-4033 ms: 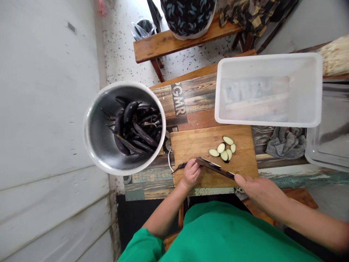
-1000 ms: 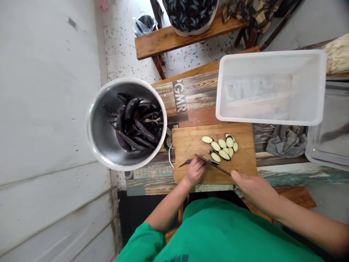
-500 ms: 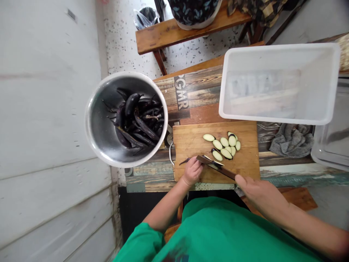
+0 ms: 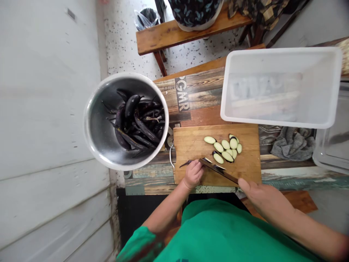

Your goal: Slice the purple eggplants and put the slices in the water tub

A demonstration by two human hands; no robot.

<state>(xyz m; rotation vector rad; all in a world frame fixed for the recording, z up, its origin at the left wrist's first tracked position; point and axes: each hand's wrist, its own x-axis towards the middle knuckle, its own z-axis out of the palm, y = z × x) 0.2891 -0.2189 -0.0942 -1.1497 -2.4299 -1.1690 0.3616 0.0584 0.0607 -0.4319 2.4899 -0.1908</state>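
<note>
My left hand [image 4: 194, 174] is closed around a dark eggplant [image 4: 186, 163], whose thin stem end sticks out to the left. In my right hand [image 4: 252, 191] is the handle of a knife [image 4: 222, 172]. Its blade slants up and left across the wooden cutting board [image 4: 188, 138], with the tip end close against my left fingers. Right beside the blade lie freshly cut pieces with dark skin. Several pale oval eggplant slices [image 4: 227, 156] are spread over the board's right half. Most of the held eggplant is hidden by my fingers.
A large metal bowl [image 4: 95, 145] with several whole eggplants [image 4: 144, 127] stands left of the board. Behind it to the right is a white plastic tub [image 4: 278, 123]. A grey cloth [image 4: 291, 145] and a clear container [image 4: 327, 156] lie to the right. A wooden bench [image 4: 152, 38] stands beyond the table.
The blade's position over the eggplant has shifted slightly, and a cut slice by it has separated to the right. Both hands keep their holds; the whole view has shifted a little.
</note>
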